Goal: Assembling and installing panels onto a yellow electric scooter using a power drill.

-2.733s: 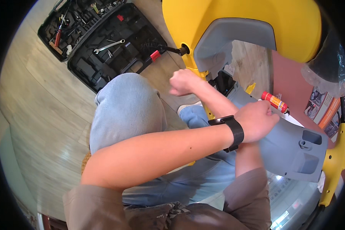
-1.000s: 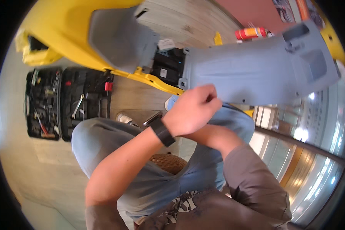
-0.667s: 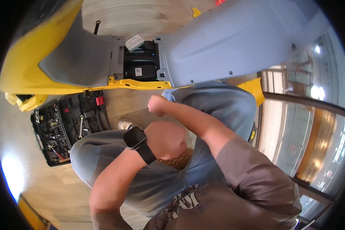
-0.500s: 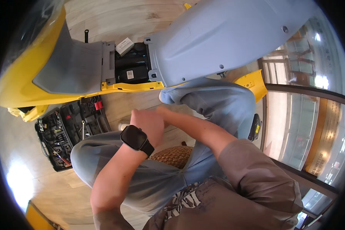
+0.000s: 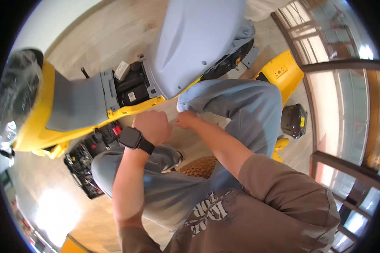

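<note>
My left hand [image 5: 153,127], with a black watch [image 5: 131,137] on its wrist, is held above the floor just before the scooter's yellow side edge [image 5: 137,108]. Its back faces up and the fingers curl under, out of sight. Close to its right is my right hand [image 5: 186,120], its fingers drawn together in a pinch. Anything between the fingers is too small or hidden to make out. Beyond the hands lies the scooter's grey body panel [image 5: 190,46]. An uncovered black compartment [image 5: 133,86] holds dark parts, and a small white box [image 5: 122,71] rests at its far edge.
An open toolbox [image 5: 82,168] lies on the floor at left, partly under the scooter and my knee. A loose yellow panel [image 5: 283,74] and a black case [image 5: 294,121] are at right. Between my legs is a woven seat [image 5: 200,167]. Glass panes [image 5: 333,109] stand far right.
My view has turned, so the scooter appears tilted and its rear wheel area shows. My hands, overlapping before, are now slightly apart, the right one in plain sight.
</note>
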Tool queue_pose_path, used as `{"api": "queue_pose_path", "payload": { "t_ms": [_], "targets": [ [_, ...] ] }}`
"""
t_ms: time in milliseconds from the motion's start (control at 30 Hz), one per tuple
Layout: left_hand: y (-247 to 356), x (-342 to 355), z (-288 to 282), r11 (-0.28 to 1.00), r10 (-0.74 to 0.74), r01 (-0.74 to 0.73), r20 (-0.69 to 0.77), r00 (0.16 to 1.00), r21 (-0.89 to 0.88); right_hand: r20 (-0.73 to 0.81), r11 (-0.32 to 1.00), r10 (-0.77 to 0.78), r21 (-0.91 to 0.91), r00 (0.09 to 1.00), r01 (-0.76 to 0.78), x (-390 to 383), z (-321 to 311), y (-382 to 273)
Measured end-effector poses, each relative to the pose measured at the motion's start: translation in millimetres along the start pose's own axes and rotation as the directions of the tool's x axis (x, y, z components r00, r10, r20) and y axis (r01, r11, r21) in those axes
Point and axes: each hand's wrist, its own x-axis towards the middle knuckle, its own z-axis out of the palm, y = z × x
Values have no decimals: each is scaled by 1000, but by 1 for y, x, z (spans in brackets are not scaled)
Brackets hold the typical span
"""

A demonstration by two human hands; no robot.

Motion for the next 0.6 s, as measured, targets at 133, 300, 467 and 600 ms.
{"api": "queue_pose_path", "payload": {
  "t_ms": [133, 300, 467, 600],
  "targets": [
    [9, -9, -9, 996, -87, 88, -84, 993, 1, -15, 935, 256, 258, 967, -243, 14, 32, 5],
    [45, -27, -1, 982, -94, 61, -182, 979, -179, 92, 930, 366, -5, 926, -367, 94, -5, 26],
    [45, -79, 34, 968, -157, 123, -144, 977, -219, 108, 25, 313, -994, 943, 106, 96, -29, -41],
    [70, -55, 18, 964, -122, 81, -150, 981, -254, 189, -915, 362, -118, 913, 387, 129, -5, 23]
  ]
}}
